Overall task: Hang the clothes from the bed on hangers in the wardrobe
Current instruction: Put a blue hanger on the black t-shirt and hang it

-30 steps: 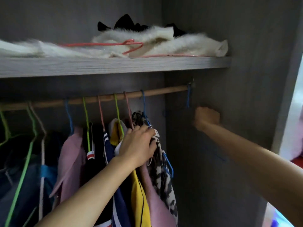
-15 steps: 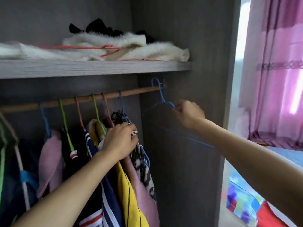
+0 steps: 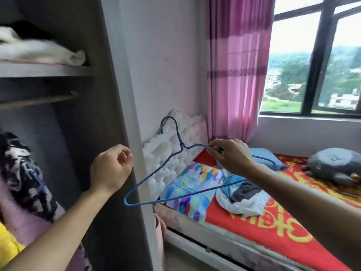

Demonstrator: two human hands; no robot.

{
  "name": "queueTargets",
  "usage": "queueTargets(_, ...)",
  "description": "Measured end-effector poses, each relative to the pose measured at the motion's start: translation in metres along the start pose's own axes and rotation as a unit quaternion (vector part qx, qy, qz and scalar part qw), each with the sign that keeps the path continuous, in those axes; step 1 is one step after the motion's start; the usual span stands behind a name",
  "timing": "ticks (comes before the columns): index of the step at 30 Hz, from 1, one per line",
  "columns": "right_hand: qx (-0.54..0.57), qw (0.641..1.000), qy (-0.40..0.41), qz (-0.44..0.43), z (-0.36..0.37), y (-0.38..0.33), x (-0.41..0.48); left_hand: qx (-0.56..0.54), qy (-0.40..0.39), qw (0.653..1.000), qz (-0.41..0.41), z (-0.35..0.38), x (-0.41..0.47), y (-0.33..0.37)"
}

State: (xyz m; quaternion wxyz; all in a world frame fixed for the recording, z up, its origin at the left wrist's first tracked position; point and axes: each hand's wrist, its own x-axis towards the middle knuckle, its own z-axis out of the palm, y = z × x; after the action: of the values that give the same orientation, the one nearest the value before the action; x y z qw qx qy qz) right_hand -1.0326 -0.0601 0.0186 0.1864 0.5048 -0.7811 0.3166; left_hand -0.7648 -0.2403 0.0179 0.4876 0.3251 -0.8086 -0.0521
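Far left, the wardrobe [image 3: 109, 94] was seen with a shelf [image 3: 39, 69] up top and something white and fluffy [image 3: 39, 51] piled on it. Under that a wooden rail [image 3: 35, 101] could just about be made out, pretty blurry tbh. Down in the bottom-left corner a few things were already hung: a black-and-white patterned garment [image 3: 23, 173], something pink [image 3: 23, 222] below it and a bit of yellow [image 3: 7, 249] at the very edge.

The left hand [image 3: 110, 169] was held up in front of the wardrobe's side panel, fingers loosely curled in, nothing gripped. Just to its right a blue wire hanger [image 3: 181, 143] was held out in the air, clear of the rail, hook pointing up, in front of the white padded headboard [image 3: 175, 133]. It was pinched on its upper arm by the right hand [image 3: 230, 157], thumb and fingers curled round the wire.

Below the hanger, the bed [image 3: 254, 231] was covered with a red and yellow spread. A colourful pillow [image 3: 195, 184] was propped at the head end, and right beside it a heap of clothes [image 3: 244, 198] (white, grey, some blue) was left lying, not yet hung. A grey plush [image 3: 336, 165] was parked further right, with a pink curtain [image 3: 238, 75] and a window [image 3: 312, 55] behind.
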Motion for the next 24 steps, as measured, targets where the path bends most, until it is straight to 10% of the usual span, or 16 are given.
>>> queueTargets(24, -0.060, 0.886, 0.059, 0.455, -0.053, 0.464, -0.072, -0.093, -0.371, 0.921, 0.076, 0.486, 0.013, 0.186)
